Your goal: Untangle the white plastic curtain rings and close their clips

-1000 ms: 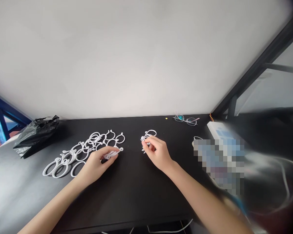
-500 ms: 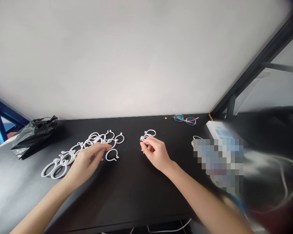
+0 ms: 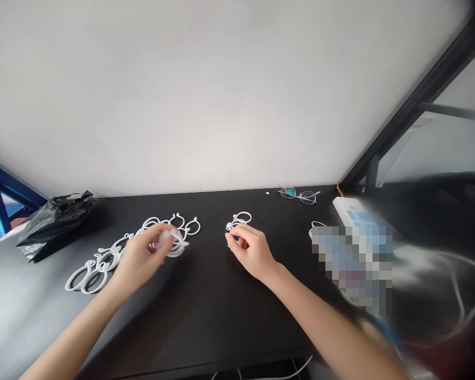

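Note:
Several white open rings (image 3: 107,257) lie in a loose row on the left of the black table (image 3: 206,316). Between its fingertips my left hand (image 3: 144,258) holds a white ring (image 3: 178,245), blurred by motion, just in front of the row's right end. A smaller group of white rings (image 3: 243,217) lies near the middle. My right hand (image 3: 251,248) is beside that group's near side, fingers curled together and partly over it; whatever its fingertips grip is too small to make out.
A black plastic bag (image 3: 59,221) lies at the back left against the wall. Eyeglasses (image 3: 298,195) rest at the back right. Beyond my right arm are a white box (image 3: 342,208), a pixelated item (image 3: 348,269) and white cables (image 3: 457,295).
My left hand has closed on the ring that lay at the right end of the row and lifted it slightly. My right hand has hardly moved.

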Available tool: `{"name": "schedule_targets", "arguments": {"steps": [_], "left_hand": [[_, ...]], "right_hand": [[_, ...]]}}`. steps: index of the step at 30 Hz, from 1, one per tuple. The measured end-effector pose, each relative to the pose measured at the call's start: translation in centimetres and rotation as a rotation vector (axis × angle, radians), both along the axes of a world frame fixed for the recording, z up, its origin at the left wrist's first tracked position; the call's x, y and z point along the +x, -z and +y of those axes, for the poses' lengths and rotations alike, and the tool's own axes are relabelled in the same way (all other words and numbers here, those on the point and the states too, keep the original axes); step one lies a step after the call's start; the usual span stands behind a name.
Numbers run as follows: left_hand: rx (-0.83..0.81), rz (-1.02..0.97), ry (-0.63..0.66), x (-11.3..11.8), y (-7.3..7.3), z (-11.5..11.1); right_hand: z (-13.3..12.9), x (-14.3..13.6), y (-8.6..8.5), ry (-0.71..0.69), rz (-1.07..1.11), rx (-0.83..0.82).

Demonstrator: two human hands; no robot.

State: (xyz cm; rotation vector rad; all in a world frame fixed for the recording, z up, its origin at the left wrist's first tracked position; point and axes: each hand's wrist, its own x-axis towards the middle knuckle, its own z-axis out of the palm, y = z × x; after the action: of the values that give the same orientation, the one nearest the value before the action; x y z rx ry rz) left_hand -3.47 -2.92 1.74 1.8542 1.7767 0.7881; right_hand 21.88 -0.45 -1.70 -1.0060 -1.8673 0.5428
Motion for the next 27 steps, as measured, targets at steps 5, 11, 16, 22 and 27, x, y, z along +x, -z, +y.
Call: {"name": "schedule_targets", "arguments": {"steps": [5, 11, 16, 22, 27], "left_hand": [[0.162, 0.044, -0.173, 0.1, -0.8, 2.5], [0.121, 0.287, -0.094, 0.1, -1.4, 3.5], [-0.199, 0.128, 0.006, -2.0, -3.0, 4.6], [-0.391, -0.608, -0.047, -3.0, -3.2, 5.8], [-0.222, -0.674, -0.018, -2.0, -1.2, 4.8]], "right_hand": [[0.0, 0.0, 0.1, -0.001, 0.002, 0.003], [-0.1, 0.0, 0.1, -0.014, 0.011, 0.008], [-0.2, 0.0, 0.0, -0.022, -0.003, 0.001], [-0.1, 0.0, 0.0, -0.013, 0.007, -0.008], [0.1, 0.0, 0.2, -0.028, 0.018, 0.005]]}}
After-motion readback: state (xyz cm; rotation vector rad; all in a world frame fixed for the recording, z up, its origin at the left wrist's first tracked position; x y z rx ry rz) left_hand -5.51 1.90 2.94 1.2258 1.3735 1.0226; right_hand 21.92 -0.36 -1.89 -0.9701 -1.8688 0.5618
